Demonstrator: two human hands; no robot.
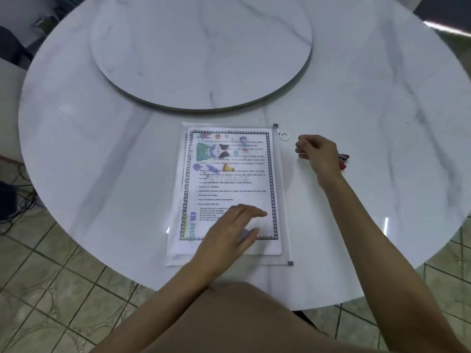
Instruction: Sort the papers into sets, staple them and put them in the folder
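1. We see the left hand (229,228) laid flat, fingers spread & extended, palm down on the lower part of the clear plastic zip folder (283,189); it holds nothing, only presses.
2. The right hand (317,155) is loosely curled, fingers bent inward, thumb near the fingertips. It hovers just right of the folder's top corner; we can't tell if it pinches anything.
3. The folder's white ring zip pull (284,136) sits at the top right corner, near the right hand but apart from it.
4. Inside the folder we see printed white papers (229,174) w/ a black patterned border, colourful pics at top & bulleted text below. More sheet edges show beneath on the left side.
5. A red and black stapler (343,160) lies on the table, mostly hidden behind the right hand.
6. Surface: a round white marble-look table (102,174) w/ a raised round turntable (201,47) of the same finish in the centre, beyond the folder.
7. Room: beige patterned floor tiles (51,289) below the table edge; dark cables (17,202) on the floor at left.
8. The folder lies at the near edge, straight ahead of us, under the left hand & left of the right.
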